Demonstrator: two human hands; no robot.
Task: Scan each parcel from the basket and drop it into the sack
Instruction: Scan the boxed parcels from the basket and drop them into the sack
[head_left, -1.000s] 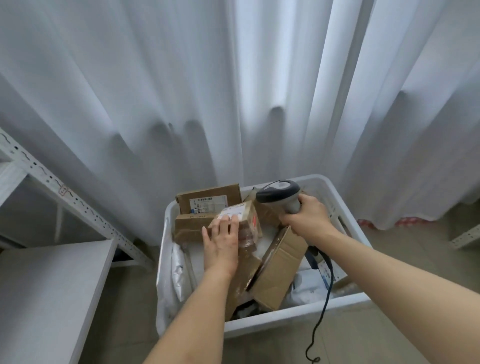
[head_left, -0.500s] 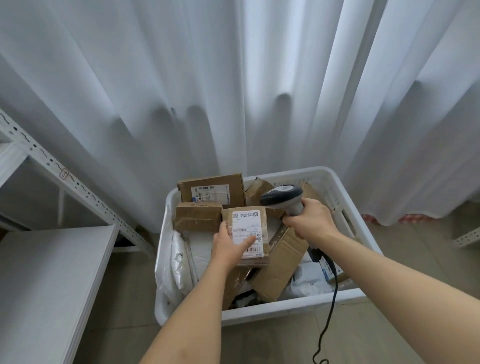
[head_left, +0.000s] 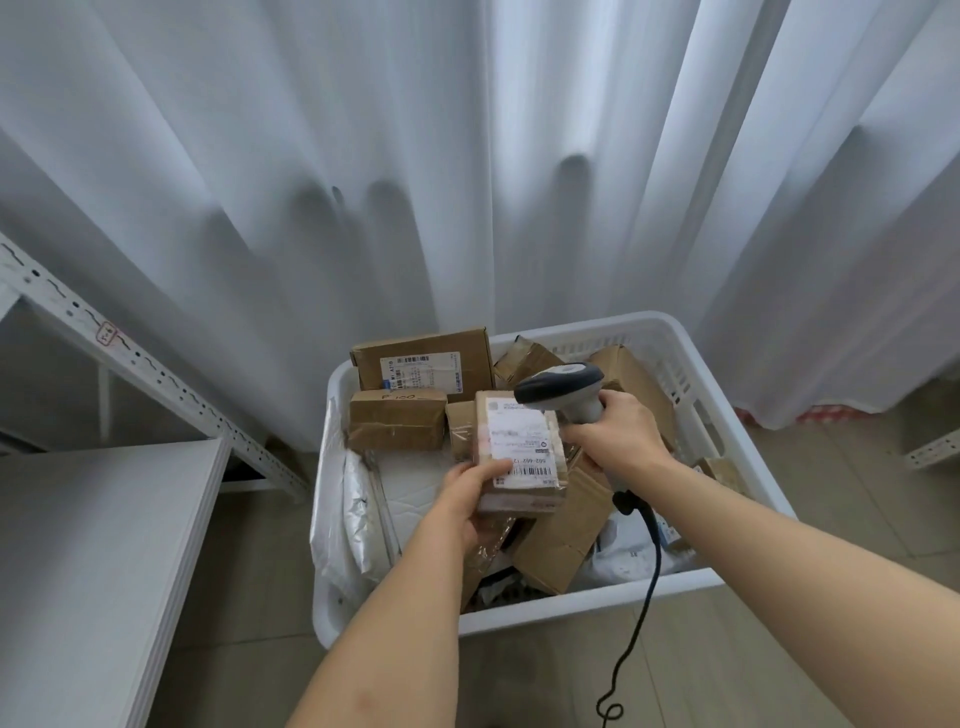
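Head view: your left hand (head_left: 467, 501) has lifted the parcel (head_left: 522, 452) label-up, right hand (head_left: 615, 441) clenching the scanner (head_left: 563, 389) over it, ready to scan.

Parcel (head_left: 519, 452): our left hand (head_left: 470, 499) now grips it lifted clear of the pile, label up; scanner (head_left: 563, 389) head now just beyond our fingertips.

A white slatted basket (head_left: 727, 431) holds brown cardboard parcels. The parcel (head_left: 519, 452) in the left grip (head_left: 470, 499) bears a white label with black barcode stripes. The scanner (head_left: 566, 392) in the right grip (head_left: 618, 441) is grey with a dark head. White pleated curtains (head_left: 467, 156) hang beyond.
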